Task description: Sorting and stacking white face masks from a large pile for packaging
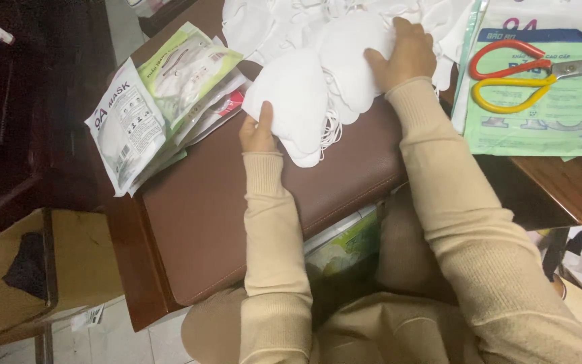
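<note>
Resting on a brown leather pad [250, 202] atop the wooden table [574, 189], left hand [259, 133] pinched a white face mask [291, 101]; right hand [404, 55] lay flat, unclenched, on the mask pile [345, 47].

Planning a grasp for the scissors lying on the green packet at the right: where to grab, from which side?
Take the scissors by the handle loops, one red and one yellow. They lie flat on the green packet, loops toward the right hand, closed blades pointing away to the right edge. Probably best to come from above on the loop side, fingers into the loops, away from the tips.
</note>
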